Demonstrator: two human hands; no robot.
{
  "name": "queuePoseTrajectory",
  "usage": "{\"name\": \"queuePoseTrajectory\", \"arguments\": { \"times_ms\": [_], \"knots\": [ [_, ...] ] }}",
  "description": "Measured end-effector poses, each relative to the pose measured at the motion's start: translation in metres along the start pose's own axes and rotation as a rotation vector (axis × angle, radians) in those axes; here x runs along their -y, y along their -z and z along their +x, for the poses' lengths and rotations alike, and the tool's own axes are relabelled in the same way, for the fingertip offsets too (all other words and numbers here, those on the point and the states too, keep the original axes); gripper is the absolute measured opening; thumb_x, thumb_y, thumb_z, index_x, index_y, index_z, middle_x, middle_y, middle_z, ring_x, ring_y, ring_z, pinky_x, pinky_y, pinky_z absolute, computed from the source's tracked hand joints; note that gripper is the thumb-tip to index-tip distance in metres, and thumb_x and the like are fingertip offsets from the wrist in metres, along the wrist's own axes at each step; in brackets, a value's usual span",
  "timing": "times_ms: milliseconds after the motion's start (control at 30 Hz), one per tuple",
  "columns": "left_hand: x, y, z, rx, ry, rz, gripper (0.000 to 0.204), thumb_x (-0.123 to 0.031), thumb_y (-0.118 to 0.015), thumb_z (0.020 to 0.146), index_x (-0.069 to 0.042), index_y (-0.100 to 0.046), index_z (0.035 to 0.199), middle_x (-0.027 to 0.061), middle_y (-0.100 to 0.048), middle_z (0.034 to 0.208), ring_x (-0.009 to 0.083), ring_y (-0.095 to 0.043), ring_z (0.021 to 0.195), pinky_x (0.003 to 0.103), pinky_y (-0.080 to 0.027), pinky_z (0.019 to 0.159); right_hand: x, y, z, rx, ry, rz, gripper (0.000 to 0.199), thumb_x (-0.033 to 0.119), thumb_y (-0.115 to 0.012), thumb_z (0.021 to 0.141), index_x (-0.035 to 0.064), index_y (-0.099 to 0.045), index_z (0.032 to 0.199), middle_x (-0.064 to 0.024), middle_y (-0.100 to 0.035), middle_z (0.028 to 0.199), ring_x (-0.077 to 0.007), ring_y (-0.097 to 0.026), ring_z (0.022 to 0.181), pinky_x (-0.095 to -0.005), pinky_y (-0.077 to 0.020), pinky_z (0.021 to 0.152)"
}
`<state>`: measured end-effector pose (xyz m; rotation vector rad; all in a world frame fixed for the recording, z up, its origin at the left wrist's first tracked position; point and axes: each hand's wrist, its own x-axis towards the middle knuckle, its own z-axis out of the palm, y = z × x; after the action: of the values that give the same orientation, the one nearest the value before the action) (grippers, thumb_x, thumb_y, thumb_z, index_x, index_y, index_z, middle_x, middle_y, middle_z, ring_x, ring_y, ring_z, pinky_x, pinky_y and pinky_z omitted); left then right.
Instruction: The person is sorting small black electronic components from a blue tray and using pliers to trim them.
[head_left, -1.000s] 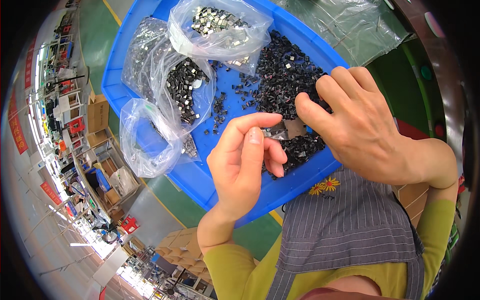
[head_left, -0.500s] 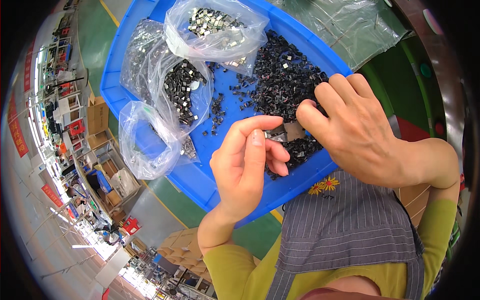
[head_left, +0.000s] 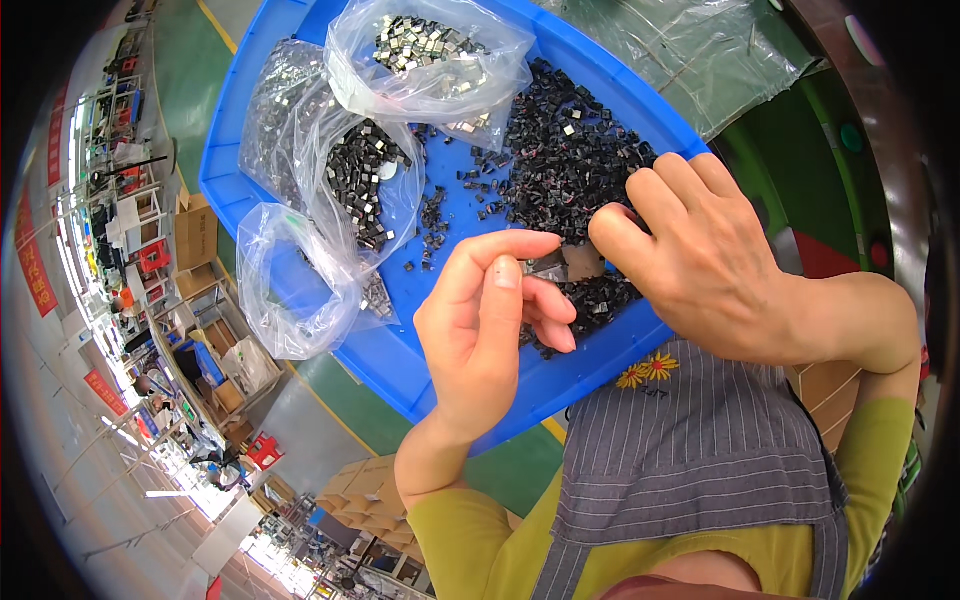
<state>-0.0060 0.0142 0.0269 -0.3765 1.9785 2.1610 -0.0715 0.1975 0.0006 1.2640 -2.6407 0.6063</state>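
Observation:
My left hand [head_left: 478,330] is closed, its thumb pressed toward the bent index finger. Beside its fingertips is a small shiny metallic piece [head_left: 546,268], only partly visible; whether the fingers grip it is unclear. Close by on the right, my right hand [head_left: 695,255] has its fingers curled in, and whatever they hold is hidden behind the knuckles. A flat brown piece [head_left: 583,263] shows between the two hands. Both hands are over a blue tray [head_left: 390,378], above a heap of small black parts [head_left: 565,150].
Clear plastic bags in the tray hold small parts: one with silvery-faced pieces [head_left: 420,45], one with black pieces [head_left: 365,175]. An open clear bag [head_left: 290,290] lies at the tray's left edge. Plastic sheeting [head_left: 710,60] is beyond the tray; cardboard boxes [head_left: 365,495] stand lower left.
Both hands have shifted very slightly to the left. Their closed finger positions look almost the same.

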Motion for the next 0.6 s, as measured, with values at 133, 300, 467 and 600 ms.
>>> {"name": "queuePoseTrajectory", "arguments": {
  "times_ms": [133,300,467,600],
  "knots": [
    [-0.002,0.005,0.003,0.036,0.07,-0.117,0.028,-0.016,-0.039,0.102,0.003,-0.055,0.113,0.0102,-0.063,0.072,0.0132,-0.059,0.055,0.024,-0.05,0.054,-0.001,-0.003,0.0,-0.014,-0.006,0.027,0.014,0.009,-0.06,0.068,0.0067,-0.051,0.079,-0.0068,-0.04,0.072,-0.0238,-0.045,0.069,-0.0357,-0.0367,0.064],
    [0.002,0.009,0.005,0.083,0.109,-0.323,0.028,-0.016,-0.038,0.102,0.003,-0.055,0.113,0.0108,-0.063,0.072,0.0141,-0.058,0.054,0.025,-0.049,0.053,-0.001,-0.002,0.001,0.035,-0.044,0.112,0.011,0.008,-0.059,0.072,0.0086,-0.053,0.081,-0.0065,-0.049,0.073,-0.0229,-0.052,0.072,-0.035,-0.0377,0.063],
    [0.004,0.003,0.002,0.02,-0.047,-0.039,0.028,-0.014,-0.037,0.102,0.003,-0.054,0.116,0.0103,-0.064,0.075,0.0119,-0.059,0.058,0.024,-0.049,0.055,-0.003,0.0,0.0,0.064,-0.061,0.163,0.026,0.003,-0.067,0.063,0.007,-0.052,0.084,-0.0072,-0.043,0.077,-0.0259,-0.047,0.074,-0.0374,-0.0368,0.067],
    [0.008,-0.001,0.0,-0.003,-0.143,0.097,0.027,-0.013,-0.037,0.102,0.003,-0.054,0.117,0.0096,-0.065,0.077,0.0106,-0.06,0.061,0.023,-0.049,0.056,-0.002,0.003,0.001,0.071,-0.065,0.154,0.029,0.004,-0.068,0.061,0.0069,-0.052,0.084,-0.0075,-0.043,0.078,-0.0261,-0.047,0.076,-0.0376,-0.0369,0.067]
  ]
}}
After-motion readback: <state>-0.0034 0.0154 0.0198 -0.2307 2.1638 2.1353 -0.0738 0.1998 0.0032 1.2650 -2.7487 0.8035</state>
